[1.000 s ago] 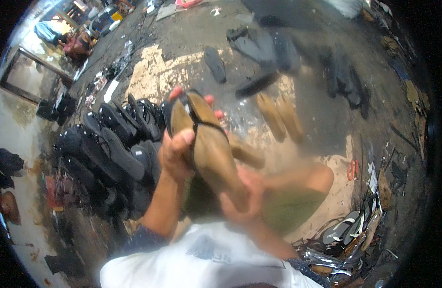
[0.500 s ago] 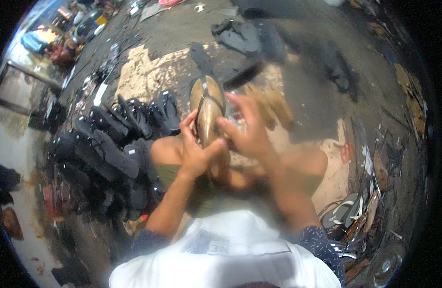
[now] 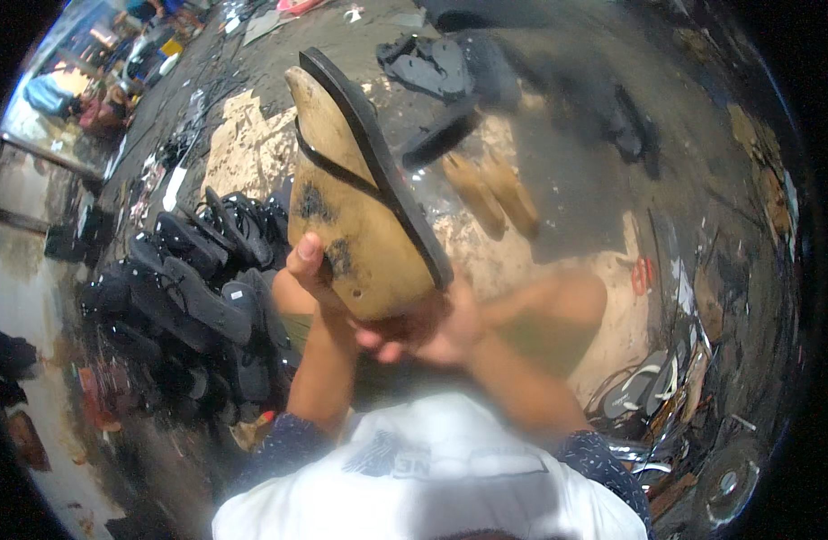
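Upright in front of me is a tan shoe last (image 3: 360,243) with dark scuffs and a small hole near its heel. A black flip-flop sole (image 3: 382,171) lies against its right side, and a thin dark strap (image 3: 333,166) crosses the last. Its toe points up and away. My left hand (image 3: 317,270) grips the heel end from the left, thumb along its side. Around the heel from below and right closes my right hand (image 3: 445,324); some of its fingers are hidden behind the last.
Rows of black flip-flops (image 3: 193,288) crowd the floor at left. Two tan lasts (image 3: 492,193) lie on cardboard ahead, beside a dark sole (image 3: 441,139). More black footwear (image 3: 432,67) lies farther off. At right are red-handled scissors (image 3: 643,275), grey sandals (image 3: 634,391) and scraps.
The last with its sandal has been raised toward me and turned onto its side, showing the sole's edge. My right hand has moved from beside it to its heel.
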### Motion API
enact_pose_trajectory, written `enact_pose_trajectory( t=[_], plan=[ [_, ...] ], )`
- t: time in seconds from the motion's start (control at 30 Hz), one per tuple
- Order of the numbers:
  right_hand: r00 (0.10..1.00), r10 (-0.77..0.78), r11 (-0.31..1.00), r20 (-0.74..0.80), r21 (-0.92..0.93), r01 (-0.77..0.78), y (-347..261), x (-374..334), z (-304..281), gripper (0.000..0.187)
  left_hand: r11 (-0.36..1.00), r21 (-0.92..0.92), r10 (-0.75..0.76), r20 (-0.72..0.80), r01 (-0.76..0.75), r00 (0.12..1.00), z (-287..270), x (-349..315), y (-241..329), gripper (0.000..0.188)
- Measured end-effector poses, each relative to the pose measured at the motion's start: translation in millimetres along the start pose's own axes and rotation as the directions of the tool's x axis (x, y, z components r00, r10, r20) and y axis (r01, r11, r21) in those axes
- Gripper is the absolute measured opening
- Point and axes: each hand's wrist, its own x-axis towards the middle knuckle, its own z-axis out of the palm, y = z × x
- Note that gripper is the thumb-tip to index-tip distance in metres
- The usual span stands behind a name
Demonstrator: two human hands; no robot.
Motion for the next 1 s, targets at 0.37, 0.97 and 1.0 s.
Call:
enact_pose_trajectory(
  t=[0.37,0.97,1.0],
  plan=[
    [0.817,-0.565,0.423,-0.114,-0.89,0.169,-19,-5,0,0.071,0.937,0.236,-0.229,-0.145,0.258,0.963,-21,-24,-9,0.077],
    [0.623,-0.736,-0.444,0.264,-0.883,-0.151,-28,25,-38,0.087,0.953,0.296,0.004,-0.227,0.065,0.974,-43,10,-26,0.077],
    [0.615,-0.756,-0.356,0.223,-0.929,-0.102,-31,35,-37,0.085,0.942,0.321,0.001,-0.307,0.103,0.952,-61,27,-23,0.072]
  ],
)
